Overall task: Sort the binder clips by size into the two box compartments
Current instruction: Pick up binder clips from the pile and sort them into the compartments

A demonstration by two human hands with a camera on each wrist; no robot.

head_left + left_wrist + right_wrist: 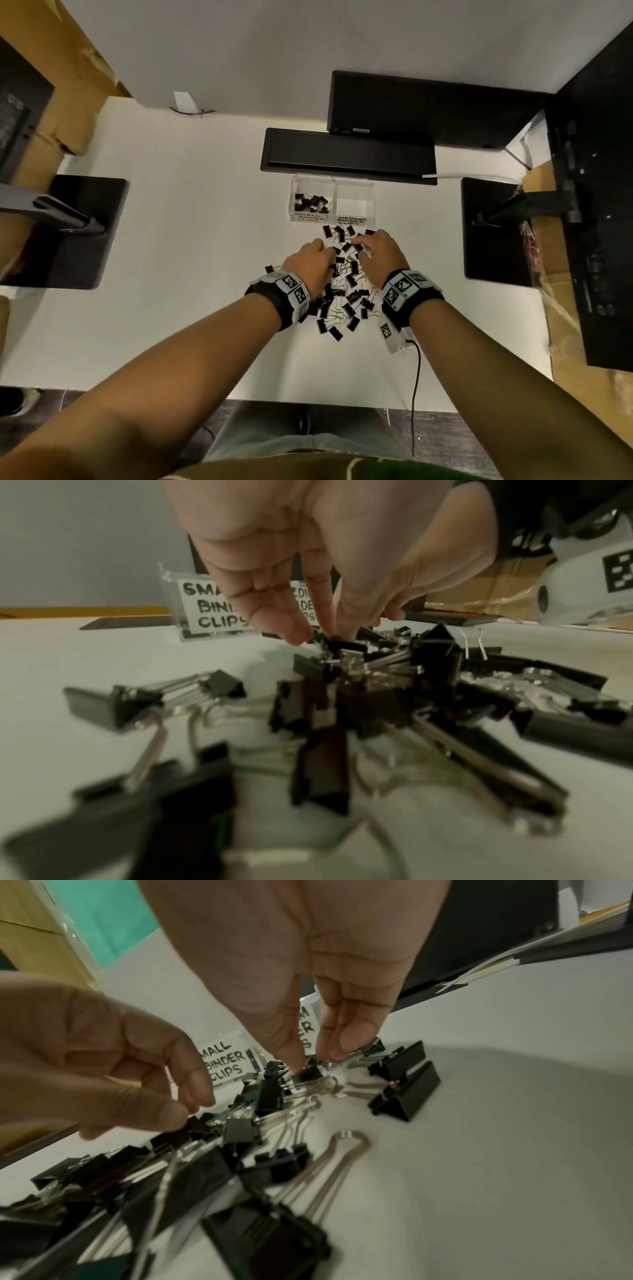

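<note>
A heap of black binder clips (346, 294) in two sizes lies on the white table in front of a clear two-compartment box (332, 181). Its left compartment (311, 202), labelled SMALL BINDER CLIPS, holds several small clips. The right one (354, 204), labelled MEDIUM BINDER CLIPS, shows only its white floor. My left hand (325, 639) reaches down into the far part of the heap and pinches a small clip (337, 644) with its fingertips. My right hand (316, 1058) is just to the right of it, thumb and forefinger pinching another small clip (308, 1073). Bigger clips (404, 1093) lie to the right.
A long black tray (346, 154) lies behind the box, with a black monitor (428, 109) further back. Black stand bases sit at the left (75, 233) and right (496, 233). Cardboard boxes flank both table sides. A black cable (416, 394) hangs from my right wrist.
</note>
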